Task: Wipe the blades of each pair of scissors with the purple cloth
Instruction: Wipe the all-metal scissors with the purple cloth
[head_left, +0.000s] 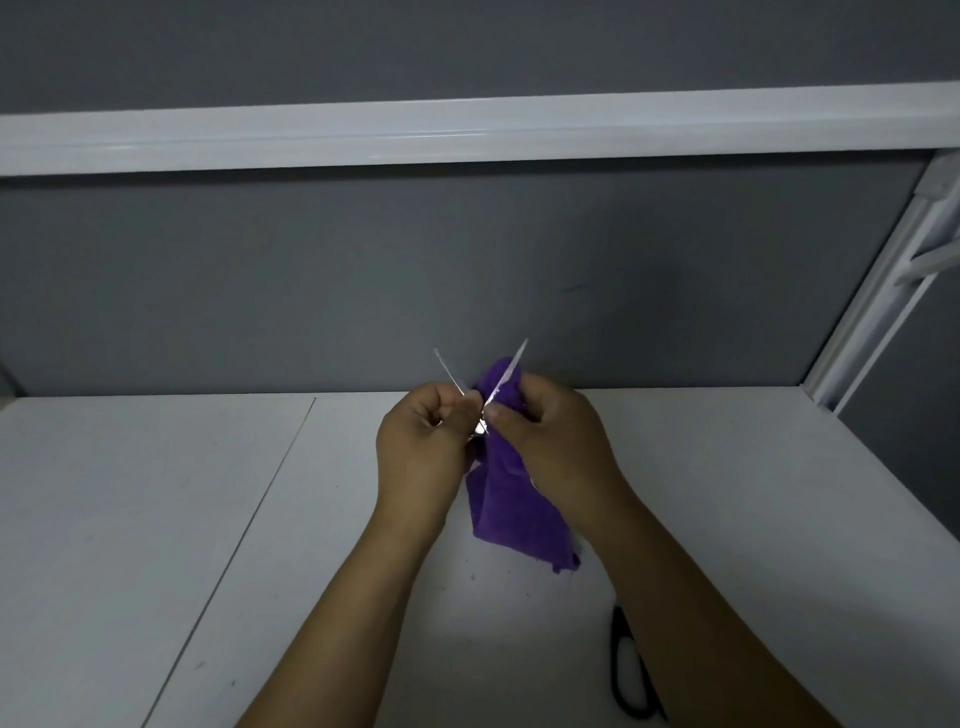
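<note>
A pair of scissors (451, 375) is held above the white table with its two shiny blades spread in a V, tips pointing up and away. My left hand (423, 452) grips its handles, which are hidden in my fist. My right hand (558, 441) pinches the purple cloth (511, 512) around the base of the right blade; the rest of the cloth hangs down between my wrists. A second pair of scissors with black handles (626, 670) lies on the table at the lower right, partly hidden by my right forearm.
The white table (156, 519) has a seam running diagonally on its left half. A grey wall stands behind it, with a white shelf (467, 135) overhead and a white frame post (878, 296) at the right.
</note>
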